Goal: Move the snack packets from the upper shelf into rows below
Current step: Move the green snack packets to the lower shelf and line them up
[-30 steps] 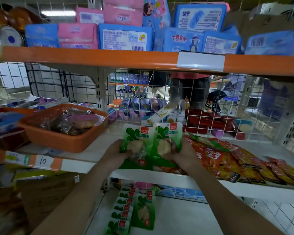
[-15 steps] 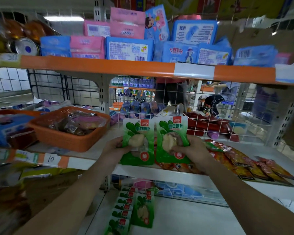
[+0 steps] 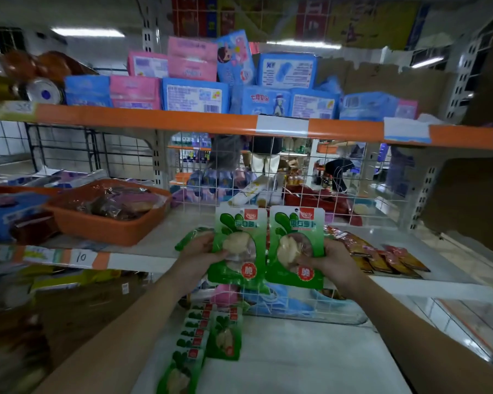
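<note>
Left hand: forearm reaches up from the lower left; the thumb lies across the front of the left green packet, which it grips upright at its left edge.
Right hand: forearm comes up from the lower right; thumb on the front of the right green packet, gripping it at its right edge.
Packets in hand: side by side with edges nearly touching, held just in front of the middle shelf.
Packet print: red logo tab at the top, green Chinese lettering too blurred to read, a clear window showing a pale snack, and a red round badge with one white character.
Third packet: a green edge shows behind the left hand; whether it is held, I cannot tell.
Lower shelf: an overlapping row of green packets runs toward the camera, with a single packet just to its right.
Middle shelf, right: red and orange snack packets lie flat.
Middle shelf, left: orange basket of wrapped goods.
Shelf-edge tag: handwritten "10".
Top shelf: pink and blue packs, one with a barcode.
</note>
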